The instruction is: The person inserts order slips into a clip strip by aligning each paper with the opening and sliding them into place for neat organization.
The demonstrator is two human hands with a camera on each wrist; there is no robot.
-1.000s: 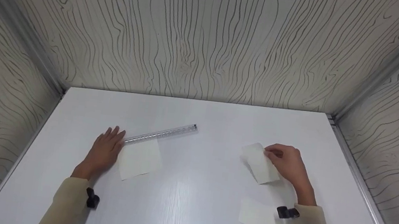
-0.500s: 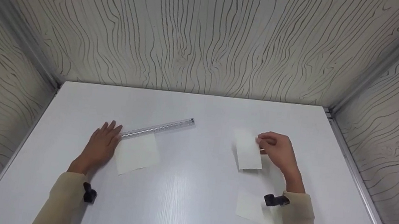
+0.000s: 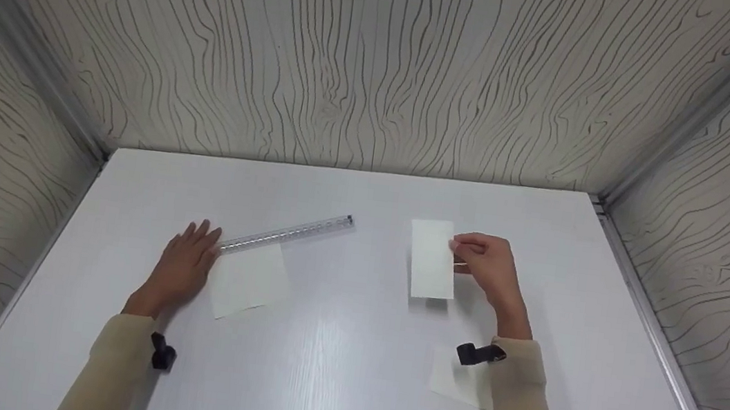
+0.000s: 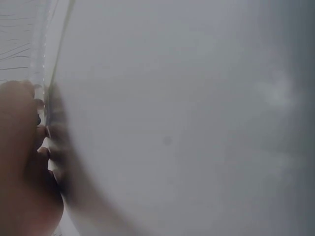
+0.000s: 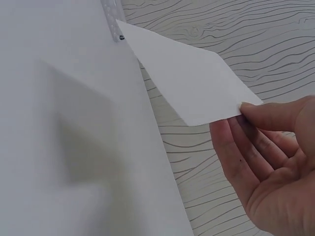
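My right hand (image 3: 491,268) pinches a white rectangular piece of paper (image 3: 432,260) by its right edge, thumb on top and fingers beneath. In the right wrist view the paper (image 5: 179,78) is raised off the table and casts a shadow on it. At the left, my left hand (image 3: 179,273) lies palm down with fingers extended, at the left end of a clear ruler (image 3: 288,234). A second, pale paper (image 3: 251,283) lies flat along the ruler's lower edge, beside that hand. The left wrist view shows the hand (image 4: 22,157) at its left margin, fingertips by the ruler.
Another pale piece of paper (image 3: 455,382) lies on the white table (image 3: 331,368) near the front right, partly covered by the right sleeve (image 3: 518,377). Wood-grain panels (image 3: 368,66) rise behind the table and on both sides.
My right hand has moved left with the paper, which has turned to stand straighter and now faces up more evenly. My left hand and the ruler have stayed in place.
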